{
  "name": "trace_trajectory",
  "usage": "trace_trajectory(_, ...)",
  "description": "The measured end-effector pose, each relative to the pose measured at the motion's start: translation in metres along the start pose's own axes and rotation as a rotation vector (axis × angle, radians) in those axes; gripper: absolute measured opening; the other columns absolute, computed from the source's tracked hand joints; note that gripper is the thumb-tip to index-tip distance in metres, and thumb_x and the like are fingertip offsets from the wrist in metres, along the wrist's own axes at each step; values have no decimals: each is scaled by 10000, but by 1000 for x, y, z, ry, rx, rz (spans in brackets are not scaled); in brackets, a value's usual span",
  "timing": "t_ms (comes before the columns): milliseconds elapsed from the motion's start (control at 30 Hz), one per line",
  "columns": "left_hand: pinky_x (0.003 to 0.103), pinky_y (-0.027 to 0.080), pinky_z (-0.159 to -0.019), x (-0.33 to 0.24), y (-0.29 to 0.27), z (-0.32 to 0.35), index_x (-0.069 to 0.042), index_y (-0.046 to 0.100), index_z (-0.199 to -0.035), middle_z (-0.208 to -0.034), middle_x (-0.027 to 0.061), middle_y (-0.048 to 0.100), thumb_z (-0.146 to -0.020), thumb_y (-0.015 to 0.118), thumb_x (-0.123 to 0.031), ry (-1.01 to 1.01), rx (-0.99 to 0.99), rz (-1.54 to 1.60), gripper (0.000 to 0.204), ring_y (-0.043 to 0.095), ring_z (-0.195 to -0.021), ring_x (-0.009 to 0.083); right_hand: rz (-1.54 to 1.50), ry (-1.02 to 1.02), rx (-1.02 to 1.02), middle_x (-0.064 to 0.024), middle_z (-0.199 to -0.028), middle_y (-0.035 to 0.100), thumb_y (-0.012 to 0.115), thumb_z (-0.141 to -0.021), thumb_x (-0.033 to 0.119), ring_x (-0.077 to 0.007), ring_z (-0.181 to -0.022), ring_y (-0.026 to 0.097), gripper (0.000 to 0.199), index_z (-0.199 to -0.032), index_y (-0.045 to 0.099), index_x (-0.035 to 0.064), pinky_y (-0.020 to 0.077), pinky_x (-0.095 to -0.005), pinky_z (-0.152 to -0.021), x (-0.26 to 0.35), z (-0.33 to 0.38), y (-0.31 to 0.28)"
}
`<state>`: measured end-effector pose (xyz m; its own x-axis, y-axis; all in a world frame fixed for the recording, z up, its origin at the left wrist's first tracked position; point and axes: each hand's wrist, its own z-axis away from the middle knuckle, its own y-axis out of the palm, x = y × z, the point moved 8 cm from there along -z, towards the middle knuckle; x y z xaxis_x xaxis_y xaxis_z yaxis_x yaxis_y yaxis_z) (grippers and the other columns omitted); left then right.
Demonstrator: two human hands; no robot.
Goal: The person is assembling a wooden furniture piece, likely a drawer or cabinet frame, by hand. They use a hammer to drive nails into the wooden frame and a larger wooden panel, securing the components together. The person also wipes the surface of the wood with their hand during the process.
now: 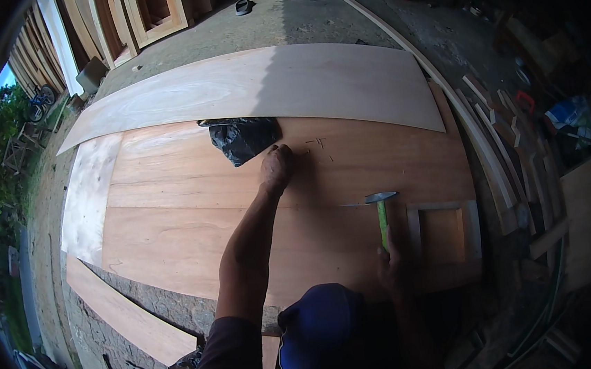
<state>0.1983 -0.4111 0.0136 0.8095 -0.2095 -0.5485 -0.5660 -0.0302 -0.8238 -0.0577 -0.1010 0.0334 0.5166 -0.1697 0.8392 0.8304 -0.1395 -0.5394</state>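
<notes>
Plywood sheet (195,227) lies flat on the concrete floor (310,24), a paler sheet (267,83) overlapping its far edge. Left hand (275,169) rests on the plywood sheet, fingers curled, just beside a black plastic bag (243,138) — small nails (317,144) lie near. Right hand (389,260) grips a green-handled hammer (381,209), its head over the same sheet.

A green-handled hammer (382,214) is showing at 4 o'clock, a crumpled black plastic bag (242,137) at 12, both lying on reddish-brown, faintly grained plywood (194,213).
</notes>
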Motion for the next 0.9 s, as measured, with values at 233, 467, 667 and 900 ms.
trace_trajectory(233,471,476,-879,5,8,7,2,545,-1085,-1065,227,562,-933,461,-106,156,-97,-172,204,582,-991,394,27,-37,4,-289,-1517,401,424,-1031,175,-382,-1420,401,571,-1544,273,-26,341,-397,-1148,4,-2,11)
trace_trajectory(467,474,502,-775,56,-57,108,-7,589,-1089,-926,224,651,-921,487,-57,-72,-295,212,202,630,-882,404,170,-81,-86,-241,-1547,384,453,-1008,141,-342,-1449,362,550,-1518,338,-31,284,-388,-1189,15,2,-1)
trace_trajectory(667,405,502,-854,168,-157,197,-61,648,-1034,-905,120,706,-806,646,-140,-333,-604,443,241,668,-847,318,-61,-87,24,-252,-1543,384,471,-997,148,-316,-1424,399,595,-1529,298,-56,292,-377,-1169,4,-8,35)
trace_trajectory(900,451,243,-1125,206,-156,204,-165,652,-1086,-1082,21,682,-749,690,-147,-521,-640,10,340,547,-1167,249,-194,-263,165,-239,-1489,461,450,-983,75,-271,-1308,494,577,-1539,320,-9,359,-309,-1071,75,-29,117)
